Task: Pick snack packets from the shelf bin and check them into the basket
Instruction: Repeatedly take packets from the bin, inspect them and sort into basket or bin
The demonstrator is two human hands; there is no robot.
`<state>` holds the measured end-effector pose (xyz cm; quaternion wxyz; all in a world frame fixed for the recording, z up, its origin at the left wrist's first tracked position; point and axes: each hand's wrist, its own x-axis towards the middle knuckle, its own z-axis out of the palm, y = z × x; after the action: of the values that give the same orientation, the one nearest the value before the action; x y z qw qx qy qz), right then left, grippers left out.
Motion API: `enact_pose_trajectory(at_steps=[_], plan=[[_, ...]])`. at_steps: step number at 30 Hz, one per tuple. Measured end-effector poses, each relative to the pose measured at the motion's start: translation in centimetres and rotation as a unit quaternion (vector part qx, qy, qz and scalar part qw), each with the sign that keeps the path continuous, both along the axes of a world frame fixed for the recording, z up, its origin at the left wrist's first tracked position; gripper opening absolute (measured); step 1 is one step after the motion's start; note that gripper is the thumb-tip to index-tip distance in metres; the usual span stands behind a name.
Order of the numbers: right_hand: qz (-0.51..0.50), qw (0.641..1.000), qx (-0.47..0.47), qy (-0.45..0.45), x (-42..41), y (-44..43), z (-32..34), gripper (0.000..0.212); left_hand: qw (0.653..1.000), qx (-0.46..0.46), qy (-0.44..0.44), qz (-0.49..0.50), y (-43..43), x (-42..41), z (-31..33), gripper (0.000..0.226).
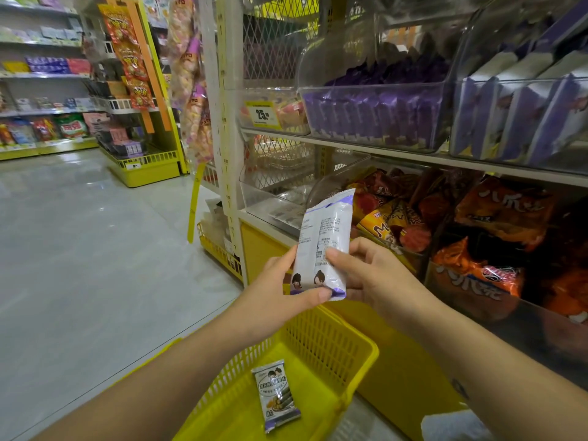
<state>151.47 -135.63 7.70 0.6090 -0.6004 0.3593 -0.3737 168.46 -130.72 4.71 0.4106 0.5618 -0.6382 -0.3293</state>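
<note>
- Thumb and fingers of left hand [280, 291] pinch held packet [324, 246] at its lower edge; right hand [366, 272] grips its middle.
- It stands upright above basket [331, 345]; print too small to read.
- One second packet [276, 395] on basket floor.
- Yellow shelf tag [262, 114] reads "25".

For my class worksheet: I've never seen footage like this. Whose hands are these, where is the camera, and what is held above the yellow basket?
No machine here: a person wears one wide-angle camera on the head, looking forward and down at their own bare hands. The left hand and right hand together grip a white and purple snack packet, its printed back facing the camera. Below is a yellow basket with one similar packet lying in it. On the right, clear shelf bins hold purple packets.
</note>
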Motion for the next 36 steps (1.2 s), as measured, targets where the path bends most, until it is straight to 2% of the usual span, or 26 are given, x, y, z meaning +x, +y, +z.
enact_pose_trajectory(at_steps=[3, 7, 12, 16, 18, 23, 26, 30, 33, 36], plan=[[0.008, 1.000, -0.013, -0.011, 0.0, 0.1, 0.3, 0.027, 0.997, 0.032, 0.045, -0.053, 0.3, 0.2, 0.4, 0.068], [0.037, 0.999, -0.008, -0.033, 0.2, 0.7, 0.2, 0.042, 0.994, 0.037, 0.099, -0.039, 0.6, -0.4, 0.9, 0.038], [0.055, 0.998, -0.025, -0.025, 0.7, 1.2, -0.1, 0.046, 0.994, 0.035, 0.097, 0.029, 0.2, -1.1, 0.6, 0.060], [0.067, 0.996, -0.056, 0.013, 0.9, 1.1, -0.7, 0.026, 0.990, 0.062, 0.111, 0.068, 0.2, -1.3, 0.7, 0.053], [0.070, 0.996, -0.057, 0.020, 1.0, 1.1, -0.7, 0.029, 0.988, 0.071, 0.115, 0.075, 0.2, -1.1, 0.8, 0.056], [0.081, 0.996, -0.040, 0.022, 1.1, 1.4, -0.6, 0.029, 0.983, 0.101, 0.121, 0.091, 0.7, -0.6, 1.7, 0.026], [0.095, 0.995, -0.027, 0.021, 1.2, 1.6, -0.6, 0.024, 0.981, 0.117, 0.122, 0.098, 0.9, -0.1, 2.2, 0.022], [0.095, 0.995, -0.015, 0.012, 1.3, 1.8, -0.9, 0.028, 0.977, 0.148, 0.118, 0.095, 0.6, 0.7, 2.1, 0.029], [0.104, 0.994, -0.016, 0.012, 1.3, 2.0, -1.0, 0.018, 0.966, 0.192, 0.150, 0.091, 0.3, 1.1, 2.0, 0.051], [0.114, 0.993, -0.003, 0.025, 1.2, 1.9, -1.2, 0.020, 0.959, 0.221, 0.164, 0.072, 0.0, 1.7, 1.5, 0.047]])
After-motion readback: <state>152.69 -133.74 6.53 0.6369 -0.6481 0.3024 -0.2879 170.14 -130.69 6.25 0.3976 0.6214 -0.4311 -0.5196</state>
